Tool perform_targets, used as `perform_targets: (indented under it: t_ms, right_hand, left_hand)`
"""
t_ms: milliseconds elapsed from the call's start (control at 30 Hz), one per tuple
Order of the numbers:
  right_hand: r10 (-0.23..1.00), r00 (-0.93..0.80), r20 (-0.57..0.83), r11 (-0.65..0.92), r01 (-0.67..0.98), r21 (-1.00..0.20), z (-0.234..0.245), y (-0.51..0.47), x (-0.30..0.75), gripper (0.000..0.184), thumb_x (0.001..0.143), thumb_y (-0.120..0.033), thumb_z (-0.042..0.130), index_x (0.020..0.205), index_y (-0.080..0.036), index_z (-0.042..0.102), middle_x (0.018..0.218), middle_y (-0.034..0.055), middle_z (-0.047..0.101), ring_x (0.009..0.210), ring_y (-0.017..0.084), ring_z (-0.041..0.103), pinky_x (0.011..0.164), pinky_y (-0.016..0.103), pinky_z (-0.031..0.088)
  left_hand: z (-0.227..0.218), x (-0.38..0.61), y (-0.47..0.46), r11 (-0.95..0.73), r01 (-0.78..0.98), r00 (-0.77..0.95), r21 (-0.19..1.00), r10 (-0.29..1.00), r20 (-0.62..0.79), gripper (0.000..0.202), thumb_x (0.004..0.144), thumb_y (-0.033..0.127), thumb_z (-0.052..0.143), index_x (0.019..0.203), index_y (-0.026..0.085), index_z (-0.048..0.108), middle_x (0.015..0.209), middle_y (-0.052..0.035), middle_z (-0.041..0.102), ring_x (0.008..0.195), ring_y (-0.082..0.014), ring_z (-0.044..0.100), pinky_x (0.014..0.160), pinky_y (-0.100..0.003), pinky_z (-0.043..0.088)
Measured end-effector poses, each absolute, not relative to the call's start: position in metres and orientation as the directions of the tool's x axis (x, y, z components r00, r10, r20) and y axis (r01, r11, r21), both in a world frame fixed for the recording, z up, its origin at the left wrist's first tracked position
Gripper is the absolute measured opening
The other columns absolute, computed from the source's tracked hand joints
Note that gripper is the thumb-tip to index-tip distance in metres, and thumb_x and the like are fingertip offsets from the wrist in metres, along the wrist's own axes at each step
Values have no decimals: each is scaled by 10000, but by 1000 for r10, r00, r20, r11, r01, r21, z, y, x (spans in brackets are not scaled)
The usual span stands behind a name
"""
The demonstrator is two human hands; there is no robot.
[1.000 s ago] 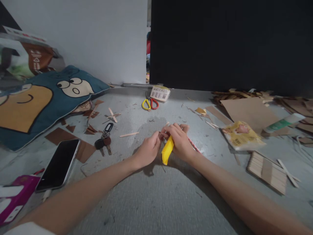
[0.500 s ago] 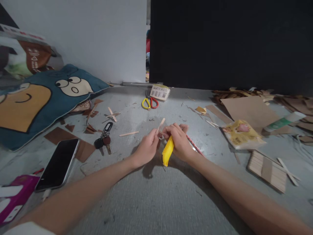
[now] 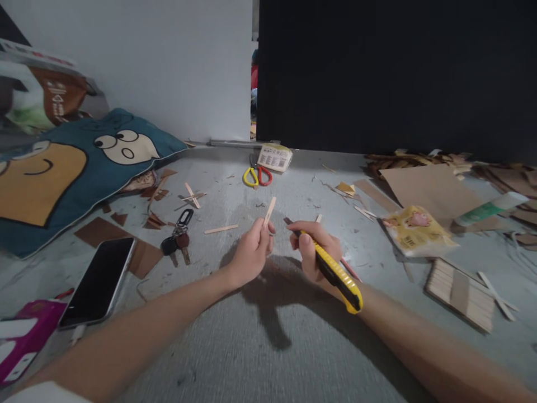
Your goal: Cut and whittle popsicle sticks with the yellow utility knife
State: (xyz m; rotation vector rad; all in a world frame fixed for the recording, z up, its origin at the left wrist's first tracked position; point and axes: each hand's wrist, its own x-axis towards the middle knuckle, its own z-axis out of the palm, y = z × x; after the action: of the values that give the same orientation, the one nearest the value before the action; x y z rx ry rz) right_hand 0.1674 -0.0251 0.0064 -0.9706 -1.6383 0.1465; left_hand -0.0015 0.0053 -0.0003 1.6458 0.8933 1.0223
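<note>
Between the thumb and fingers of my left hand (image 3: 250, 251) a wooden craft stick (image 3: 270, 210) is pinched, its free end pointing up and away. My right hand (image 3: 314, 246) is wrapped round a yellow and black utility knife (image 3: 340, 276). The knife's blade (image 3: 288, 221) is out and points left toward the stick, apart from it. Partly hidden behind my right hand, another piece of craft stick (image 3: 319, 218) and a thin red item (image 3: 351, 270) show on the table.
Keys (image 3: 180, 240), a phone (image 3: 99, 282) and a blue cushion (image 3: 138, 148) lie left. Scissors (image 3: 257, 176) lie ahead. A bundle of craft sticks (image 3: 459, 294), a yellow packet (image 3: 417, 230), a glue tube (image 3: 490, 208) and cardboard (image 3: 428, 187) are on the right.
My hands have moved apart. The right hand has drawn back to the right and turned the knife, so its blade now shows. The left hand still holds the stick, tilted slightly differently.
</note>
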Motion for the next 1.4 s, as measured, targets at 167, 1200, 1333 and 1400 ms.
perform_targets:
  t_ms: [167, 1200, 1333, 1400]
  right_hand:
    - [773, -21, 634, 603, 336, -724, 24, -36, 160, 155, 1074, -362, 532, 1126, -236, 607, 702, -19, 689, 551, 122, 633, 558, 259, 493]
    - [614, -268, 743, 652, 703, -285, 5, -7, 170, 161, 1043, -131, 563, 1129, -255, 618, 818, -4, 681, 783, 205, 596, 812, 396, 310]
    - [621, -253, 742, 652, 693, -309, 5, -7, 169, 113, 1060, -144, 547, 1074, -245, 596, 825, -6, 693, 773, 202, 605, 817, 396, 299]
    - [630, -253, 734, 647, 693, -317, 5, -7, 168, 111, 1062, -143, 533, 1050, -239, 589, 831, -1, 700, 769, 200, 608, 814, 395, 298]
  left_hand:
    - [-5, -3, 6, -299, 113, 423, 948, 878, 226, 476, 1078, 667, 299, 971, 232, 457, 609, 86, 421, 522, -117, 388, 553, -262, 339]
    - [3, -8, -3, -415, 470, 474, 779, 863, 173, 158, 1066, 314, 372, 1119, 228, 494, 630, 48, 474, 532, -184, 516, 550, -295, 275]
    - [5, -9, -3, -420, 476, 481, 773, 860, 171, 137, 1059, 297, 387, 1105, 231, 498, 671, 33, 518, 567, -185, 539, 570, -293, 302]
    - [5, -9, -3, -415, 478, 479, 774, 862, 166, 134, 1059, 292, 383, 1099, 230, 495, 666, 38, 512, 562, -181, 537, 568, -289, 301]
